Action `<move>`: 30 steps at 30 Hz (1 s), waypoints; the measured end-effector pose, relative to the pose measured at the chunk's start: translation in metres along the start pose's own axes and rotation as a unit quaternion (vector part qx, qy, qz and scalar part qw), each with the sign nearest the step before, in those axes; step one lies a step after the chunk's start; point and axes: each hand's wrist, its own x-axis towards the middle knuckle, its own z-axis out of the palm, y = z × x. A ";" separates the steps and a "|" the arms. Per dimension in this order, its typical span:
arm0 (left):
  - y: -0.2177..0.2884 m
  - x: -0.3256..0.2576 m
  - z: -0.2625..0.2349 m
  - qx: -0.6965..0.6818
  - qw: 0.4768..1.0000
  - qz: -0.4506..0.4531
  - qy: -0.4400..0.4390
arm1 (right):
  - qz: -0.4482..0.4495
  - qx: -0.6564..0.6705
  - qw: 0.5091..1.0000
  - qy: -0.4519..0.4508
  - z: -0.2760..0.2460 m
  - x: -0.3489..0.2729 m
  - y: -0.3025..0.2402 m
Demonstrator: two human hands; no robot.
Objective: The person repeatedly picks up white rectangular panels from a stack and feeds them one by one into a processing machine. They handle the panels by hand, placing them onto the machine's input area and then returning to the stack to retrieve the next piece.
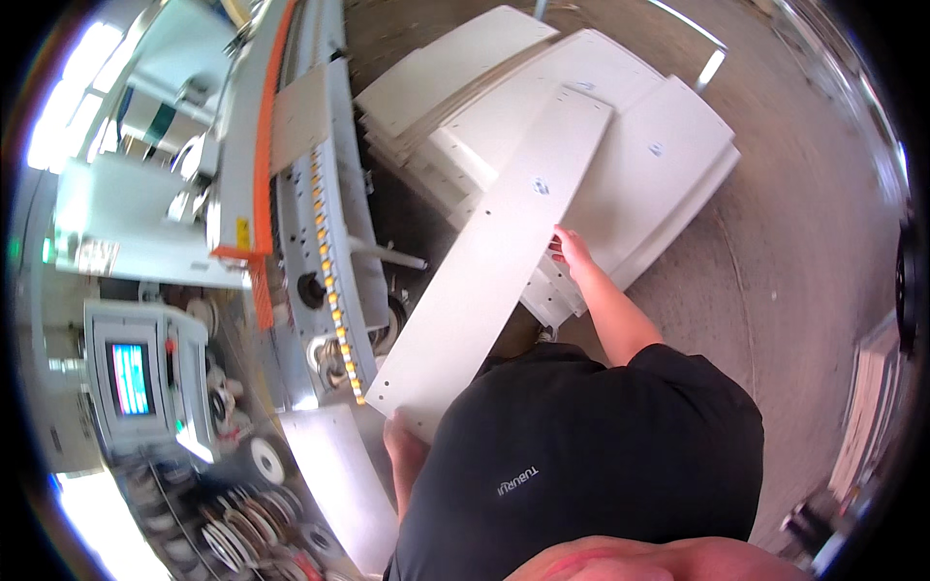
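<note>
A long white panel (494, 242) with drilled holes and a small label lies slantwise in front of my body, its near end close to the machine's side. My right hand (572, 252) is closed on its right edge, with some fingertips out of sight at the board. At the near end, my left hand (404, 439) grips the corner, and its fingers are mostly hidden under the board. The far end of the panel overlaps stacked white boards (668, 136).
To the left runs an edge-processing machine (237, 174) with an orange rail and a row of yellow rollers (334, 300). Another white board (339, 479) is beside my left arm. A control cabinet with a lit screen (130, 378) and edging rolls (242, 528) are at lower left.
</note>
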 end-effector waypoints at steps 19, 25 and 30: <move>-0.158 -0.005 -0.340 -0.061 0.872 0.064 0.481 | 0.111 0.014 0.977 -0.182 0.296 -0.160 0.089; -0.183 -0.040 -0.389 -0.090 0.838 0.018 0.537 | 0.118 -0.175 0.932 -0.295 0.398 -0.206 0.135; -0.250 -0.087 -0.463 0.045 0.783 -0.127 0.608 | 0.153 -0.290 0.861 -0.388 0.459 -0.264 0.176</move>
